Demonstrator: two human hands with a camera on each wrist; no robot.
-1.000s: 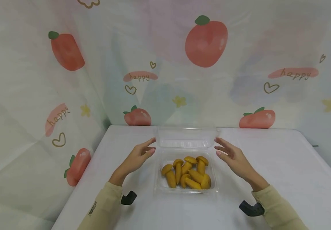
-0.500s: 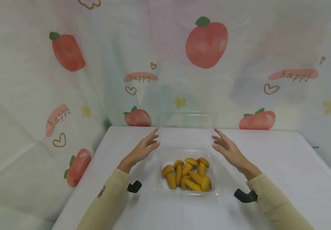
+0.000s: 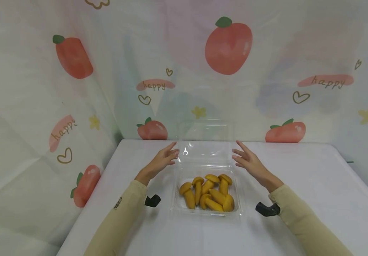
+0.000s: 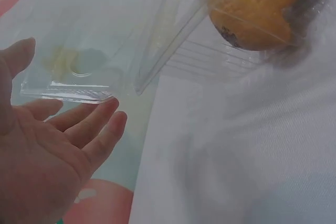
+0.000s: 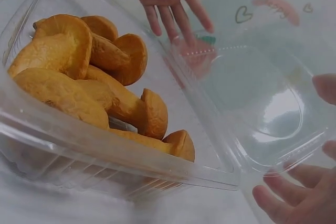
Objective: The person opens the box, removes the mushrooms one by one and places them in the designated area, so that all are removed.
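Note:
A clear plastic clamshell box sits on the white table, holding several yellow-brown mushrooms. Its hinged clear lid stands raised at the back, between my two hands. My left hand is at the lid's left side with fingers loosely extended; in the left wrist view its fingertips meet the lid's edge. On the right side my right hand has its fingers spread and lightly bent. In the right wrist view, the fingertips are right at the lid's rim. Neither hand grips anything.
White table extends around the box on both sides. A patterned cloth backdrop rises directly behind and at the left. Dark camera mounts stick out from both sleeves over the table.
The lid has swung from low behind the box to a more upright stance. Both hands have moved forward and slightly inward along its sides. The box and mushrooms keep their places.

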